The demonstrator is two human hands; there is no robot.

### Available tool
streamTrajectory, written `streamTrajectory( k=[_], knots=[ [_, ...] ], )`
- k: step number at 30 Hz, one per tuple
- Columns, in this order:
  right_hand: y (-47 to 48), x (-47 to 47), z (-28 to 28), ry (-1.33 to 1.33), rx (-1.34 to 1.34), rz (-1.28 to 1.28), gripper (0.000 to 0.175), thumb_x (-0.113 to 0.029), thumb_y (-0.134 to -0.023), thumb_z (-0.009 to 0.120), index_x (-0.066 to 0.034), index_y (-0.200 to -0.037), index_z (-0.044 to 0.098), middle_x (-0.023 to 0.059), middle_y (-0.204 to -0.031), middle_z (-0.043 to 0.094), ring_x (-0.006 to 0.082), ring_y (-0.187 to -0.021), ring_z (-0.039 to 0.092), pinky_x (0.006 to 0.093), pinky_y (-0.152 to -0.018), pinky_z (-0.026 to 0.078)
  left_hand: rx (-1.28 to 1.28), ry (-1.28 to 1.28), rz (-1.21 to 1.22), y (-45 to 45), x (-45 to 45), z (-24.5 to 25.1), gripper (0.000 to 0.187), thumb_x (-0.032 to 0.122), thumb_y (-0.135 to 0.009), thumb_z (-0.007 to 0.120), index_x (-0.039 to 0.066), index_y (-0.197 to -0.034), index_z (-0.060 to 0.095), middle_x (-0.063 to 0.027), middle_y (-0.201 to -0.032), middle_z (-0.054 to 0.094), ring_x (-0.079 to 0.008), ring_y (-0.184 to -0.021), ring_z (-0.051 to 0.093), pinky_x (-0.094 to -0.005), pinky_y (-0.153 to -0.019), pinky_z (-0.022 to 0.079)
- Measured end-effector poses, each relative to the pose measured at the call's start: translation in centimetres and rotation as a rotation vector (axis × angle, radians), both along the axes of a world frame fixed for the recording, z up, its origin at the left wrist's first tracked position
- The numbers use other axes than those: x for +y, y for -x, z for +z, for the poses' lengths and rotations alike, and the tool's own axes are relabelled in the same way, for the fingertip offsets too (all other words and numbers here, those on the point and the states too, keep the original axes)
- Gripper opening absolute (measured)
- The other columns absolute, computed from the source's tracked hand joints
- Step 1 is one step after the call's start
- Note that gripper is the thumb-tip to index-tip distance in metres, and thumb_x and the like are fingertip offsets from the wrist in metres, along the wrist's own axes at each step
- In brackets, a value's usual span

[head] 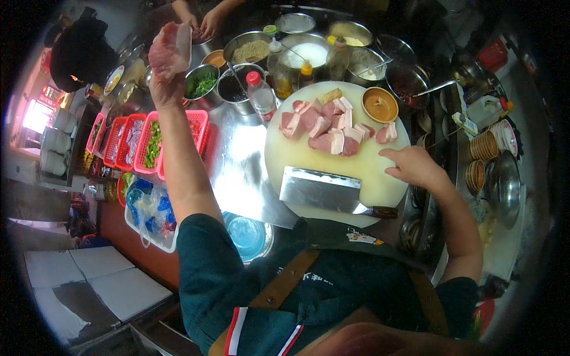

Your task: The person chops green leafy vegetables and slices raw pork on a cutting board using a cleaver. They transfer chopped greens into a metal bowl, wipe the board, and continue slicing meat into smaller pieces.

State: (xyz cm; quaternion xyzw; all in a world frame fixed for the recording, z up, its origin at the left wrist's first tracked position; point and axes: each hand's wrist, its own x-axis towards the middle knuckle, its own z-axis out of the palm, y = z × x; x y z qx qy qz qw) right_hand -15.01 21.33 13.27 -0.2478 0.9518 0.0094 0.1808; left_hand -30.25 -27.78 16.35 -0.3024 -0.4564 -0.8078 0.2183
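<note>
My left hand [167, 91] is raised at the upper left, gripping a slab of raw meat [170, 51] with a pale fat edge. My right hand [410, 165] hovers at the right side of the round cutting board [285, 153], holding nothing, with its fingers apart. Chunks of raw meat [320, 122] are heaped on the board, and one smaller chunk [386, 133] lies apart near my right hand. A small bowl of brown sauce [379, 105] sits at the board's upper right. Nearest my body lies a cleaver [318, 189], its dark handle [384, 212] pointing right.
Beyond the board stand metal bowls [307, 54], a red-capped bottle [261, 95] and squeeze bottles [306, 73]. Pink baskets of cut vegetables [149, 147] line the left. Another person's hands [205, 23] work at the top. Stacked bowls [483, 146] stand at right.
</note>
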Motion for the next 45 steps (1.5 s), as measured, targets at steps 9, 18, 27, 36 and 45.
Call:
streamTrajectory(
  k=[9, 18, 27, 36, 45],
  knots=[
    [-7.9, -3.2, -7.1, 0.226, -0.063, 0.123, 0.050, -0.021, -0.078, 0.068, -0.0153, -0.126, 0.052, 0.0140, -0.099, 0.058, 0.0309, -0.092, 0.058, 0.0398, -0.076, 0.048, -0.332, 0.007, 0.079, -7.6, -0.9, -6.6, 0.022, 0.021, -0.088, 0.056, 0.004, -0.102, 0.057, -0.0126, -0.108, 0.059, -0.0256, -0.097, 0.058, -0.0385, -0.084, 0.048],
    [-9.4, -2.4, -12.1, 0.277, 0.130, 0.110, 0.058, -0.008, -0.070, 0.066, -0.0176, -0.125, 0.049, 0.0130, -0.089, 0.052, 0.0304, -0.085, 0.055, 0.0401, -0.074, 0.048, -0.642, 0.011, 0.324, -18.7, 13.8, -14.5, 0.013, 0.011, -0.087, 0.062, 0.008, -0.096, 0.053, -0.0046, -0.093, 0.057, -0.0157, -0.088, 0.056, -0.0285, -0.074, 0.048],
    [-12.6, 9.3, -7.9, 0.288, 0.240, 0.053, 0.053, -0.001, -0.066, 0.060, -0.0174, -0.115, 0.056, 0.0093, -0.079, 0.048, 0.0289, -0.079, 0.053, 0.0397, -0.069, 0.048, -0.810, 0.953, 0.632, -26.0, 21.6, -17.0, 0.043, 0.022, -0.077, 0.072, -0.004, -0.104, 0.051, -0.0122, -0.086, 0.059, -0.0184, -0.078, 0.057, -0.0303, -0.072, 0.048],
    [-13.5, 11.8, -9.0, 0.395, 0.201, 0.033, 0.053, -0.001, -0.070, 0.059, -0.0149, -0.121, 0.055, 0.0112, -0.080, 0.049, 0.0306, -0.079, 0.054, 0.0406, -0.070, 0.048, -0.395, 1.311, 0.898, -26.0, 24.1, -16.0, 0.072, 0.017, -0.063, 0.078, 0.005, -0.126, 0.045, -0.0199, -0.122, 0.050, -0.0359, -0.116, 0.046, -0.0431, -0.100, 0.036],
    [-12.5, 11.1, -8.6, 0.505, 0.089, -0.030, 0.047, -0.002, -0.074, 0.055, -0.0144, -0.120, 0.055, 0.0126, -0.082, 0.051, 0.0321, -0.079, 0.055, 0.0423, -0.070, 0.048, -0.427, 1.364, 0.823, -21.3, 20.1, -17.7, 0.064, 0.009, -0.067, 0.070, 0.007, -0.127, 0.048, -0.0161, -0.111, 0.059, -0.0276, -0.097, 0.061, -0.0329, -0.082, 0.050]
  ],
)
